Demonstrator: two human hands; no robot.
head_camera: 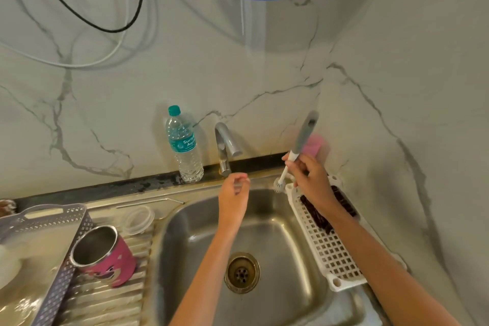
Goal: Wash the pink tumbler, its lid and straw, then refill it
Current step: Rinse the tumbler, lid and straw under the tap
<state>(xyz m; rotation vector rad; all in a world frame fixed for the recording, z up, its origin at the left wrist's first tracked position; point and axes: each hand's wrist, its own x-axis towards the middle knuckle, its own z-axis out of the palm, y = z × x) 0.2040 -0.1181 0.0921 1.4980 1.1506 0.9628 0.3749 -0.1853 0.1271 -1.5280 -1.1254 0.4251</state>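
Grips, left to right: left hand (234, 190) hangs just below the tap (225, 145) with fingers loosely curled, nothing seen in it; right hand (309, 174) is closed round the shaft of a bottle brush (284, 171), handle up towards 1 o'clock, bristles down at the far end of the white rack (328, 249). Items, left to right, bearings taken from the sink (291, 225): a grey basket (53, 246) at 9 o'clock; the pink tumbler (105, 257) at 9 o'clock on the ribbed drainboard, against the basket's edge, mouth open and tilted; its clear lid (139, 219) just beyond at 10 o'clock; the metal straw (150, 201) lying flat near the back edge; a capped water bottle (184, 143) upright at 11 o'clock by the wall. No running water is visible. Assessment: washing stage, brush in hand but applied to nothing; whether it is being fetched or set down cannot be determined. Refilling is not started. Next move, if scrubbing remains, calls for the free left hand to reach to 9 o'clock and bring the tumbler over the basin.
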